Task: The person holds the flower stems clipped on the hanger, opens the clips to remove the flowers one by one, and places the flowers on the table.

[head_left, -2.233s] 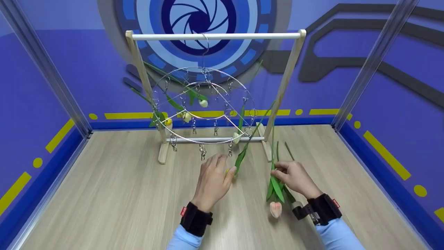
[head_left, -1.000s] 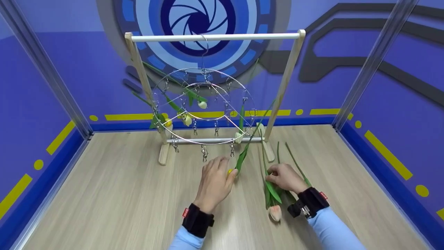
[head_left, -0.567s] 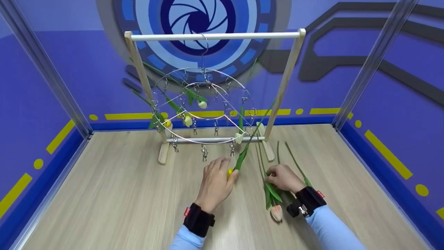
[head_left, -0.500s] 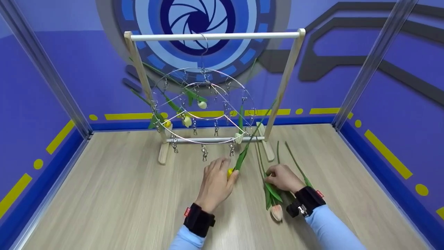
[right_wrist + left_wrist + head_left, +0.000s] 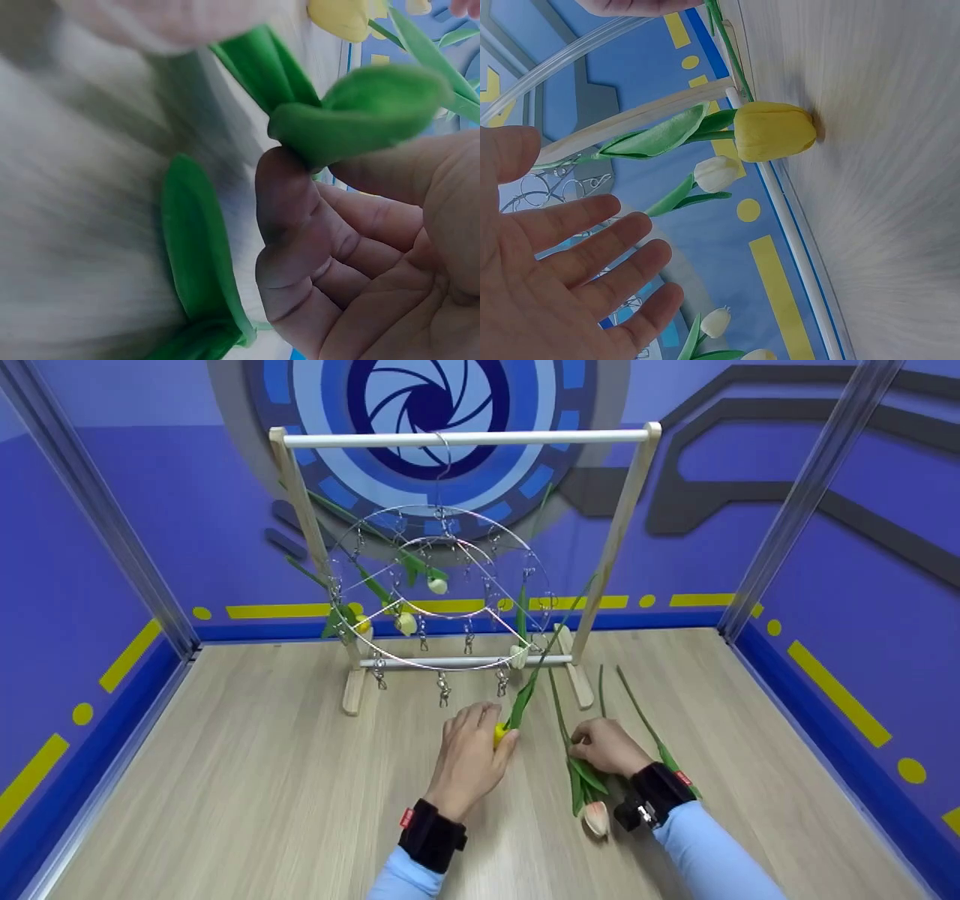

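Observation:
In the head view my left hand [image 5: 469, 757] is beside a yellow tulip [image 5: 774, 131]. The left wrist view shows that hand's fingers spread and relaxed, apart from the bloom. This tulip hangs bloom-down, its bloom close to the tabletop. My right hand [image 5: 611, 746] pinches a pink tulip [image 5: 596, 819] at its stem and leaves; its bloom points toward me. In the right wrist view a green leaf [image 5: 360, 112] crosses the pinching thumb and finger. Another tulip's stem [image 5: 641, 705] lies right of that hand; the wrist strap and arm hide its bloom.
A round metal clip hanger [image 5: 442, 667] hangs from a wooden rack's white bar [image 5: 525, 437]. White tulips [image 5: 437, 585] and a second yellow one [image 5: 362, 624] hang from it, with several bare clips. Patterned panels stand around the wooden tabletop [image 5: 285, 780].
My right hand has moved left with the pink tulip, whose stem end has swung left and down. The left hand has shifted slightly right beside the yellow tulip.

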Demonstrator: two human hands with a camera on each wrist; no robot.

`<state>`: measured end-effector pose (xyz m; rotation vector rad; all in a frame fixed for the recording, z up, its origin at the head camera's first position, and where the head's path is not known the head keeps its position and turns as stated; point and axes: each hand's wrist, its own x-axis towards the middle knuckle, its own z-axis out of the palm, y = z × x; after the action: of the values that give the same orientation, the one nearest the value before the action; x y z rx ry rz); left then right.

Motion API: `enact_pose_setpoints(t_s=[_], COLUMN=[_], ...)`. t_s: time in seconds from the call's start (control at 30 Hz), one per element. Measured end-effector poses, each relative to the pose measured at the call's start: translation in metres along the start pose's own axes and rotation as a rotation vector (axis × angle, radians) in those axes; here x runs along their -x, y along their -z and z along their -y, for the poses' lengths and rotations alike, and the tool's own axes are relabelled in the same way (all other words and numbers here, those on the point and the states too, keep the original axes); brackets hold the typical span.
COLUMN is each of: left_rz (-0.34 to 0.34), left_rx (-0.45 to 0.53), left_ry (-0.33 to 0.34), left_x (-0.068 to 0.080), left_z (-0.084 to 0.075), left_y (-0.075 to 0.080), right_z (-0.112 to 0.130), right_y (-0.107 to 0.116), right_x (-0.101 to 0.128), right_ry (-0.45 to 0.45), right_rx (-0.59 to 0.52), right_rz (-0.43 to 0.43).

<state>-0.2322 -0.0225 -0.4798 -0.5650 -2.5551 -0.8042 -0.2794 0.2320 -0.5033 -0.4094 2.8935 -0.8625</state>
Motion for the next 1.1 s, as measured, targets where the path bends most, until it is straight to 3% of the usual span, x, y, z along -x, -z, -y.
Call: enact_pose_setpoints(t_s=[0.57, 0.8, 1.1], left_rz=[0.024, -0.004, 0.015], left_rx=[-0.006, -0.010, -0.015], left_ry=[0.005, -0.011, 0.005], left_x=[0.0015, 0.0007, -0.0002], left_z=[-0.0015, -0.0001, -0.0006], left_y=[-0.0016, -0.0038, -0.0036], right_z=[0.0008, 0.0008, 0.0022], right_y=[-0.0053, -0.0039, -0.0008], right_x=[-0.0021, -0.0022, -0.0016], right_ry=[-0.038, 0.022, -0.019], right_rx=[0.017, 0.058, 0.051], right_rz=[-0.004, -0.008, 0.007])
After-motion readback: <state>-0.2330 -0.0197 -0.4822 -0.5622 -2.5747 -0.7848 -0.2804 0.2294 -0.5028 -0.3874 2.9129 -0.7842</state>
